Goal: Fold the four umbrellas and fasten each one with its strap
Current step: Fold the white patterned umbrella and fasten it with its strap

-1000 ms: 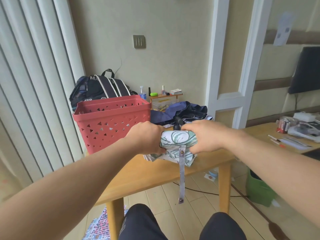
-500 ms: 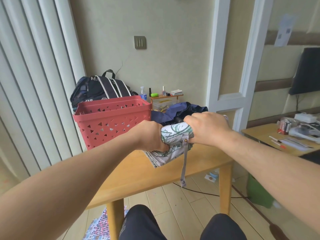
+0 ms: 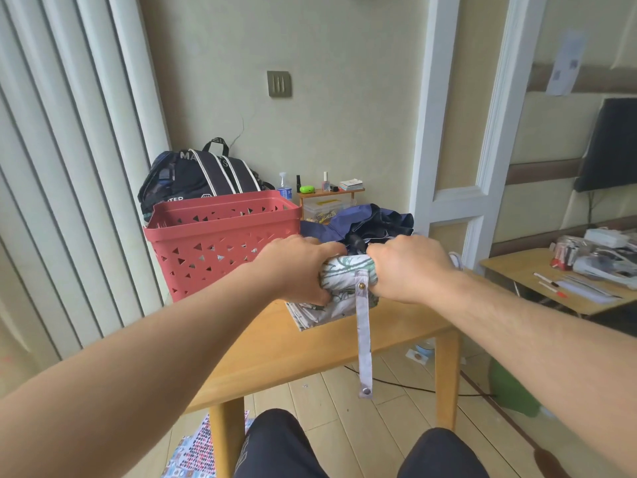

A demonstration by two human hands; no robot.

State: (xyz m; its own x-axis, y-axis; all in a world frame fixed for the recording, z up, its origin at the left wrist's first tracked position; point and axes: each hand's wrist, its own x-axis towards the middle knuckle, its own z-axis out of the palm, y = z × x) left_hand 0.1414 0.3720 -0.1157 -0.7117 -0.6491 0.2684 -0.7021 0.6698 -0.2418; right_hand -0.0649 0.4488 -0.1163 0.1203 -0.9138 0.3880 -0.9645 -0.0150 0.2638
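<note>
A white umbrella with a green leaf print (image 3: 341,274) is bunched into a roll above the wooden table (image 3: 282,353). My left hand (image 3: 300,267) grips its left end and my right hand (image 3: 406,267) grips its right end, fingers curled round the fabric. Its pale strap (image 3: 363,343) hangs loose straight down from a snap stud, with a second snap at the free end. Loose folds of the canopy rest on the table under the roll. Behind my hands lies a dark navy umbrella (image 3: 365,224), unfolded and crumpled.
A red perforated basket (image 3: 220,236) stands on the table's back left, a dark backpack (image 3: 200,177) behind it. A small shelf with bottles (image 3: 327,191) sits at the wall. A second table with clutter (image 3: 568,277) is at right. My knees are below the table edge.
Both hands shifted their hold on the rolled umbrella, lifting it slightly then settling level again. The strap keeps dangling unfastened.
</note>
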